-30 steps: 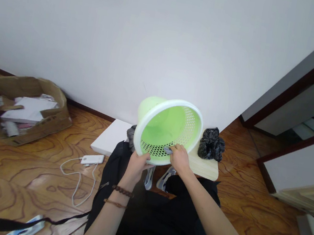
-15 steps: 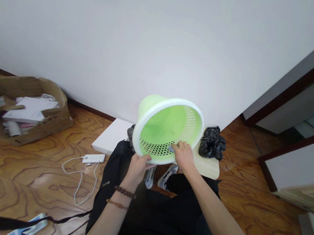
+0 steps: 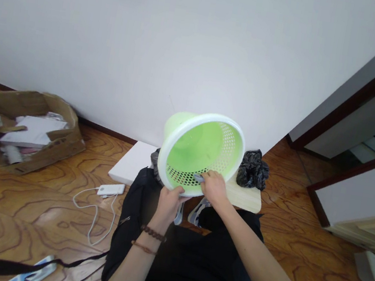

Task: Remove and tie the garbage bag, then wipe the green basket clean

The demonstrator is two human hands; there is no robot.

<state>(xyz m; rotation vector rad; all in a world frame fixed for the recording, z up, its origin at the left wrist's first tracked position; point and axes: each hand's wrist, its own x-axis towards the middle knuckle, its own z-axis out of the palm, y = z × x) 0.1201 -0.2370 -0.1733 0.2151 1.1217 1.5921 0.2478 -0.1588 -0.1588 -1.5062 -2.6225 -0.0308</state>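
Note:
A light green plastic basket point(image 3: 197, 147) with a white rim and holes in its wall is tilted so that its mouth faces me. My left hand point(image 3: 170, 200) grips the near lower rim, thumb on the inside. My right hand point(image 3: 214, 185) reaches over the rim into the basket, fingers closed on a small grey cloth-like piece point(image 3: 199, 178) against the perforated inner wall. Just what that piece is cannot be made out. Crumpled black plastic bags point(image 3: 253, 169) lie on a pale wooden board point(image 3: 244, 196) right of the basket.
A cardboard box point(image 3: 60, 148) with papers and packaging stands on the floor at left. Beside my left leg lie a flat white box point(image 3: 129, 164) and a white power bank point(image 3: 111, 189) with a cable. A white wall point(image 3: 190, 40) rises behind the basket.
My right hand has moved slightly left along the inside of the basket with the grey piece. The left hand, still on the rim, has shifted slightly right.

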